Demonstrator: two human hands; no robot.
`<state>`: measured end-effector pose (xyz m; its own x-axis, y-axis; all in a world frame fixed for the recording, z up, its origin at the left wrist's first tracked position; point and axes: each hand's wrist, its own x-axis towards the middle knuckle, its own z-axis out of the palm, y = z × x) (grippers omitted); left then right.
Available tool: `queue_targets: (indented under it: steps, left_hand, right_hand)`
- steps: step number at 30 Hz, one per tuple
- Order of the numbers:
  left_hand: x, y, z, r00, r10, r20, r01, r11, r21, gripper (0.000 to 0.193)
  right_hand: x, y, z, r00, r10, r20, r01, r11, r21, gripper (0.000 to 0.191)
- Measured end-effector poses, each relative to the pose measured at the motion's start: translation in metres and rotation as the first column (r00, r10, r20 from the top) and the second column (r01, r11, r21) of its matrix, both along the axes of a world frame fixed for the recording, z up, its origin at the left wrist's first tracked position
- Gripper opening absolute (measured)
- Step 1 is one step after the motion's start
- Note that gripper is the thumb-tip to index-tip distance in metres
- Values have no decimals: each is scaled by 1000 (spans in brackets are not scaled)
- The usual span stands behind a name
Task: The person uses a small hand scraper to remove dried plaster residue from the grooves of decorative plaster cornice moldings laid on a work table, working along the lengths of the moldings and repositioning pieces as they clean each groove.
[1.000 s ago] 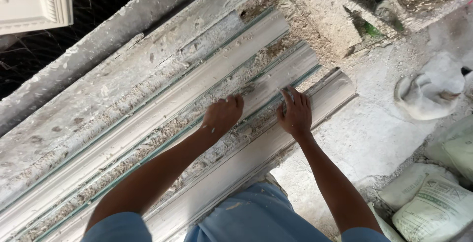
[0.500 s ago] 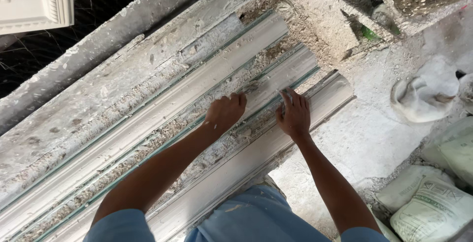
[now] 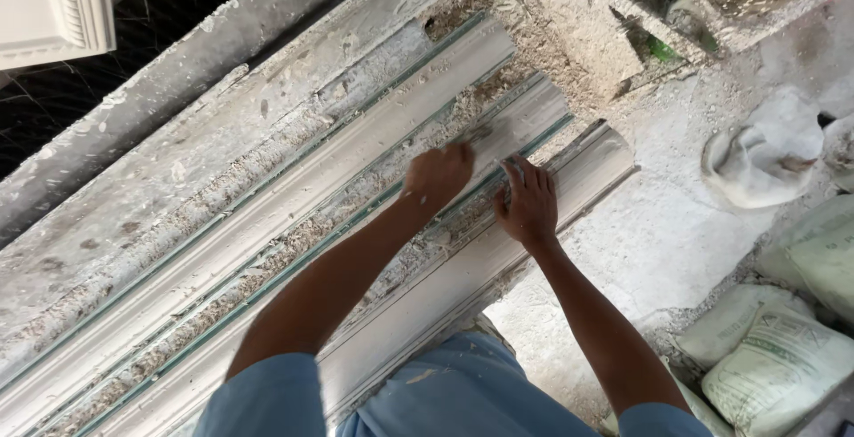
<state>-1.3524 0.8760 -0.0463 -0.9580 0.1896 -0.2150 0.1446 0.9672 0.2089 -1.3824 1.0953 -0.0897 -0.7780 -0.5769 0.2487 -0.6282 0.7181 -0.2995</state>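
Observation:
Long white plaster mouldings lie side by side on a diagonal, crusted with crumbly plaster and with thin green strips between them. My left hand is closed in a fist over the groove of the middle moulding. A small dark tool tip pokes out of it, blurred. My right hand rests flat next to it, fingers spread, on the edge of the nearest moulding.
A rough concrete block stands at the mouldings' far end. A plaster-caked lump and several filled sacks lie on the dusty floor to the right. An ornate white frame corner lies over dark mesh at top left.
My left hand has slid up and to the right along the groove toward the moulding's end. My right hand has stayed pressed in about the same place.

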Motion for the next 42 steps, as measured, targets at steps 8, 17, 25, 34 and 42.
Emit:
queue_targets:
  steps: [8,17,25,34,42]
  left_hand:
    - [-29,15,14,992,48,-113,-47,999,10,41]
    - [-38,14,8,999,36,-35,-36,999,-7,31]
    - [-51,13,13,995,98,-8,-98,995,33,14]
    - [-98,43,8,995,97,-31,-96,995,32,15]
    - [-96,43,-18,995,41,-87,-40,999,14,26]
  right_hand:
    - [-1,2,0,999,-8,31,8,1000,-11,44]
    - [-2,1,0,999,27,-16,-28,999,-30,48]
    - [0,2,3,1000,13,14,-12,998,-57,47]
    - [0,3,-1,999,-9,41,10,1000,-15,50]
    - [-6,9,-10,999,13,38,-11,999,-53,49]
